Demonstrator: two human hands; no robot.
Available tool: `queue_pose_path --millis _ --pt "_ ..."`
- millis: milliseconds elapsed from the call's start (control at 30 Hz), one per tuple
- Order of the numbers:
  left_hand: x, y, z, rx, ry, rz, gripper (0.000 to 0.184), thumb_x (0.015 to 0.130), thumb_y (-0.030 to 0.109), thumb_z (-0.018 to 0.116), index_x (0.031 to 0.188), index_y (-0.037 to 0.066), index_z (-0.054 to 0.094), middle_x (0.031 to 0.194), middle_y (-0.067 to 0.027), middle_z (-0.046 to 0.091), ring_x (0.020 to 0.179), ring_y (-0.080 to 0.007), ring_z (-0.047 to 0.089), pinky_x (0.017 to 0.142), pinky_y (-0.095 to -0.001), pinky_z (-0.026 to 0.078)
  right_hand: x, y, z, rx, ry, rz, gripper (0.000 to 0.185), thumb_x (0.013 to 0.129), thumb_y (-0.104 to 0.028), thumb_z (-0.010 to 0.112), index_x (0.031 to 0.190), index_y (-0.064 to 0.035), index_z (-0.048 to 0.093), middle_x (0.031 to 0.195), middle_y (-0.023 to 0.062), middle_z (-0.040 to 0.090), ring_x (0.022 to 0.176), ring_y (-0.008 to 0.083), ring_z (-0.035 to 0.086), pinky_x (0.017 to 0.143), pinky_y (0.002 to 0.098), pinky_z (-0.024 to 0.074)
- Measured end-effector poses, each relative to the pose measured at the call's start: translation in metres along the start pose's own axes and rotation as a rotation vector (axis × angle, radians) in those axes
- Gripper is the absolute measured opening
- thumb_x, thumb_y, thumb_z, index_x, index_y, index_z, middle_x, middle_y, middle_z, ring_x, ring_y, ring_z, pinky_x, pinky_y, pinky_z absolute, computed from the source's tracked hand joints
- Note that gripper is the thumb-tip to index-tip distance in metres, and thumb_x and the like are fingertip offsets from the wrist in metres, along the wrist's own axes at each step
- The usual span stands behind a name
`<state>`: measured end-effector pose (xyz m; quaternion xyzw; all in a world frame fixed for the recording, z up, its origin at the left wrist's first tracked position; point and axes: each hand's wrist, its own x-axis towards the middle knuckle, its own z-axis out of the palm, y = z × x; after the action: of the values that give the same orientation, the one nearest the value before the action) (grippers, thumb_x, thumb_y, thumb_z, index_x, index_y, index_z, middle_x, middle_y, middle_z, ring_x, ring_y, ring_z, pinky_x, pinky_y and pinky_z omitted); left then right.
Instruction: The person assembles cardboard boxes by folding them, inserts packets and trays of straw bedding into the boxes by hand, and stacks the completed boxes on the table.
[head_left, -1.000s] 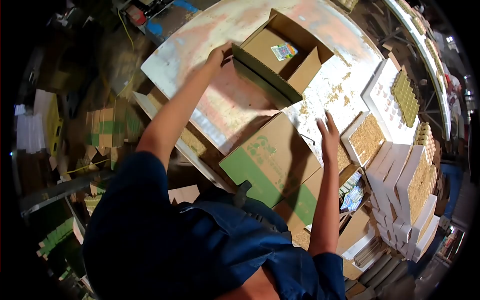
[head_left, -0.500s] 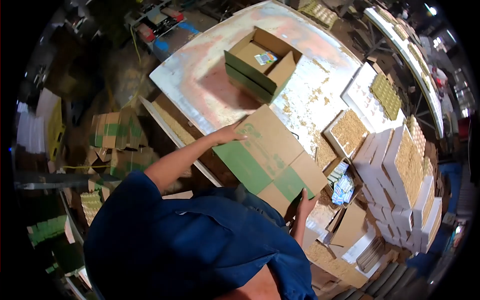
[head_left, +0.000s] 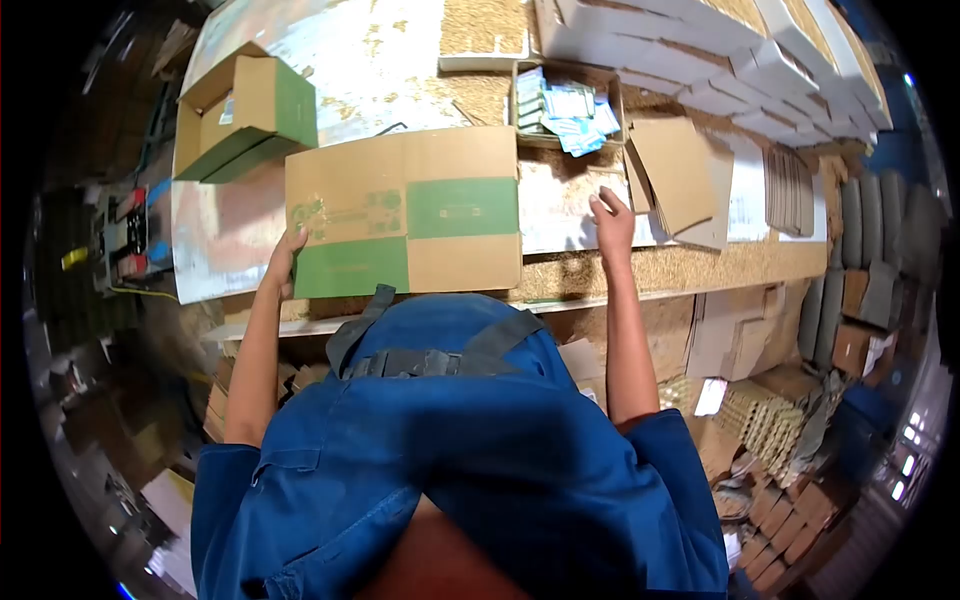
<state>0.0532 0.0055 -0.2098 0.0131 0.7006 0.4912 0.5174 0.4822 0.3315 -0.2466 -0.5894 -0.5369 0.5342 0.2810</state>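
My left hand [head_left: 286, 262] grips the left edge of a flattened cardboard box [head_left: 463, 262], brown with green panels and faint print. The cardboard lies over the near side of the table, in front of my body. My right hand [head_left: 613, 222] is off the cardboard, fingers apart and holding nothing. It hovers over the table, just left of some brown cardboard sheets [head_left: 676, 172]. Beyond it stands a small open box [head_left: 618, 112] filled with blue and white printed packets [head_left: 574, 112].
An open green-and-brown carton [head_left: 285, 108] stands on the table [head_left: 225, 255] at the left. White trays [head_left: 690, 62] of shavings are stacked at the back right. A bundle of cardboard strips [head_left: 789, 192] lies at the right. Egg trays [head_left: 755, 420] sit below, right.
My view has swung to the right. My right hand has let go of the flattened box and moved right, while my left hand keeps hold of its left edge.
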Motion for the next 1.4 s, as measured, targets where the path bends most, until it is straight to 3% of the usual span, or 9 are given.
queue_pose_path --millis 133,500,600,800,1000,1100,1167,1300,1400 --pt "0.009 -0.008 -0.008 0.024 -0.017 0.016 0.057 0.094 0.037 0.057 0.140 0.009 0.037 0.124 -0.0132 0.056 0.105 -0.0271 0.061 0.082 -0.0417 0.057 -0.005 0.030 -0.040 0.127 0.109 0.022 0.042 0.088 -0.015 0.065 0.124 0.0054 0.060 0.119 0.0184 0.065 0.105 0.0226 0.063 0.088 0.0322 0.0495" --pt "0.007 -0.009 -0.002 0.018 0.035 -0.121 0.054 0.097 0.041 0.051 0.140 0.010 0.038 0.127 -0.0140 0.056 0.109 -0.0317 0.061 0.088 -0.0469 0.055 -0.117 0.203 -0.144 0.528 0.807 0.211 0.031 0.083 -0.001 0.059 0.110 0.0134 0.063 0.101 0.0169 0.068 0.089 0.0206 0.069 0.073 0.0276 0.0544" --pt "0.026 -0.017 -0.028 0.028 0.008 -0.097 0.054 0.098 0.042 0.049 0.138 0.006 0.042 0.130 -0.0133 0.055 0.113 -0.0310 0.059 0.094 -0.0443 0.051 -0.200 0.287 -0.158 0.580 0.966 0.544 0.026 0.084 -0.004 0.060 0.105 0.0106 0.065 0.094 0.0140 0.069 0.083 0.0206 0.068 0.072 0.0292 0.0546" --pt "0.021 -0.011 -0.014 0.090 0.011 -0.115 0.055 0.098 0.045 0.048 0.135 0.004 0.045 0.126 -0.0133 0.058 0.112 -0.0306 0.059 0.094 -0.0425 0.050 -0.386 0.391 -0.046 0.393 0.717 1.139 0.026 0.084 -0.010 0.062 0.105 0.0045 0.068 0.088 0.0108 0.068 0.080 0.0189 0.067 0.069 0.0277 0.0530" --pt "0.029 -0.012 -0.034 0.173 -0.019 -0.118 0.060 0.098 0.050 0.046 0.136 0.004 0.044 0.129 -0.0125 0.057 0.114 -0.0296 0.057 0.099 -0.0414 0.046 -0.448 0.363 0.076 0.391 0.389 1.095 0.026 0.084 -0.016 0.064 0.105 -0.0016 0.070 0.082 0.0077 0.068 0.077 0.0173 0.065 0.066 0.0263 0.0514" --pt "0.027 -0.012 -0.031 0.210 0.040 -0.115 0.061 0.097 0.051 0.046 0.137 0.004 0.045 0.130 -0.0119 0.056 0.118 -0.0298 0.055 0.101 -0.0418 0.043 -0.439 0.356 0.081 0.821 0.563 0.775 0.026 0.086 -0.016 0.063 0.106 -0.0028 0.072 0.079 0.0064 0.069 0.074 0.0144 0.064 0.063 0.0246 0.0503" --pt "0.031 -0.008 -0.043 0.223 0.041 -0.153 0.062 0.097 0.052 0.046 0.137 0.004 0.045 0.131 -0.0115 0.056 0.119 -0.0299 0.054 0.102 -0.0419 0.042 -0.417 0.342 0.058 0.557 0.670 1.023 0.019 0.086 -0.006 0.060 0.099 0.0026 0.072 0.085 0.0042 0.068 0.070 0.0096 0.060 0.062 0.0235 0.0476" --pt "0.028 -0.002 -0.034 0.217 0.106 -0.210 0.060 0.097 0.052 0.046 0.136 0.006 0.047 0.133 -0.0113 0.055 0.123 -0.0303 0.051 0.106 -0.0422 0.038 -0.402 0.402 0.012 0.698 0.756 0.961 0.026 0.086 -0.003 0.061 0.110 0.0057 0.066 0.071 -0.0001 0.059 0.060 0.0062 0.052 0.052 0.0205 0.0408" --pt "0.036 0.000 -0.052 0.197 0.109 -0.221 0.058 0.098 0.050 0.045 0.135 0.006 0.048 0.133 -0.0106 0.055 0.123 -0.0290 0.050 0.107 -0.0416 0.037 -0.385 0.475 -0.021 0.247 0.843 0.983 0.028 0.080 -0.014 0.070 0.105 -0.0004 0.071 0.077 0.0030 0.065 0.064 0.0127 0.057 0.056 0.0264 0.0462"
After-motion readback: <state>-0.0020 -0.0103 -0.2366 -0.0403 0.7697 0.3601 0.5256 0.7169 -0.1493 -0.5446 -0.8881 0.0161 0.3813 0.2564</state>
